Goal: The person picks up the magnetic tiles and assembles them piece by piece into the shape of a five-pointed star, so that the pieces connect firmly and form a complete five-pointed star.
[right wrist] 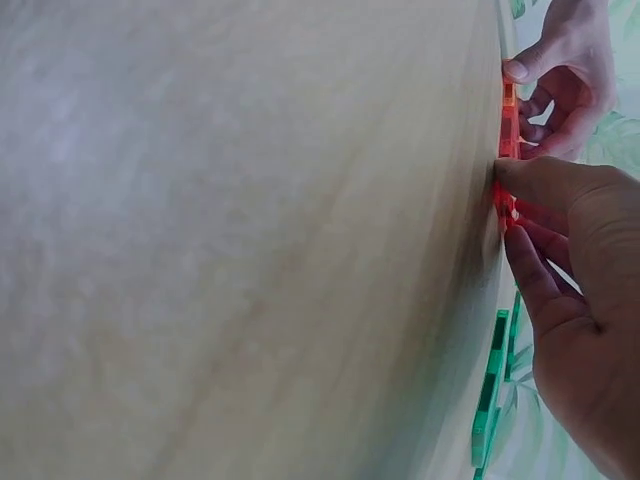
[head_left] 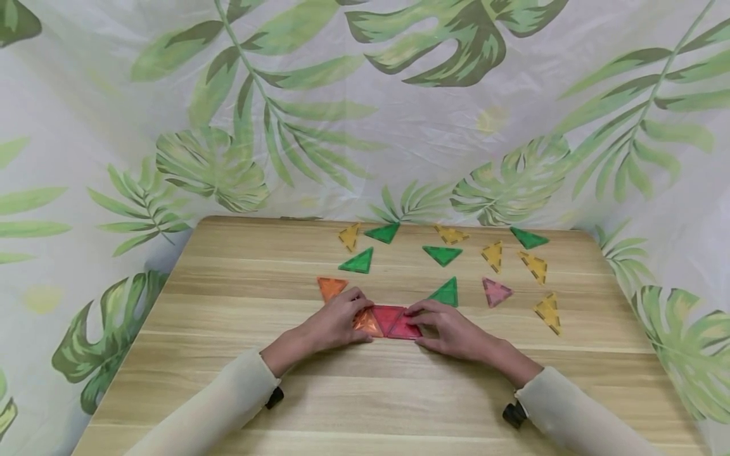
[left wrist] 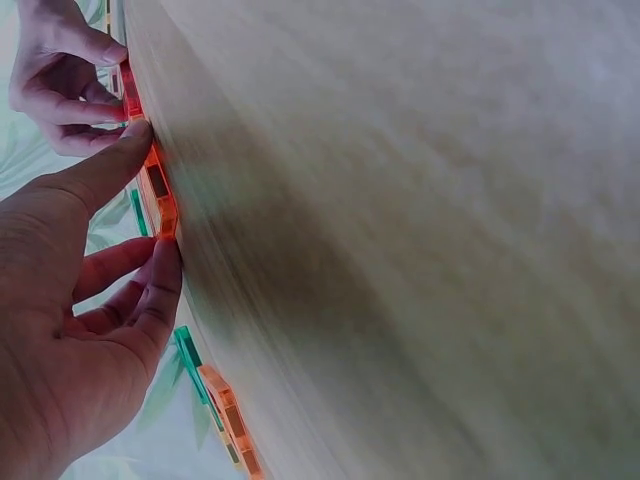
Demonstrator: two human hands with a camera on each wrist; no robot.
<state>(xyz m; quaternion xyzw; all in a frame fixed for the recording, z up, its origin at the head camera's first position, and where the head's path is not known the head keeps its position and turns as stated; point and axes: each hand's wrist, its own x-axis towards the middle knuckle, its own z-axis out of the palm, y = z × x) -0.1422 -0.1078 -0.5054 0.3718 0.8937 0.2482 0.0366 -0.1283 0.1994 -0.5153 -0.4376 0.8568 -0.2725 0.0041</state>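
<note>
Flat on the table, a short row of translucent triangular magnetic tiles lies between the two hands. My left hand (head_left: 333,322) pinches the orange tile (head_left: 368,324) at the row's left end, thumb and fingers on its edges. Beside it is a red tile (head_left: 386,316), edge against edge. At the right end, a second red tile (head_left: 403,329) is gripped between the thumb and fingers of my right hand (head_left: 453,328), which cover part of it. The left wrist view shows the left thumb and fingertips on the orange tile (left wrist: 157,185) edge-on.
A loose orange tile (head_left: 332,287) lies just beyond the left hand, and a green tile (head_left: 447,292) just beyond the right. A pink tile (head_left: 496,292) and several yellow tiles (head_left: 549,313) and green tiles (head_left: 358,261) are scattered toward the back of the wooden table (head_left: 239,285), before a leaf-patterned cloth.
</note>
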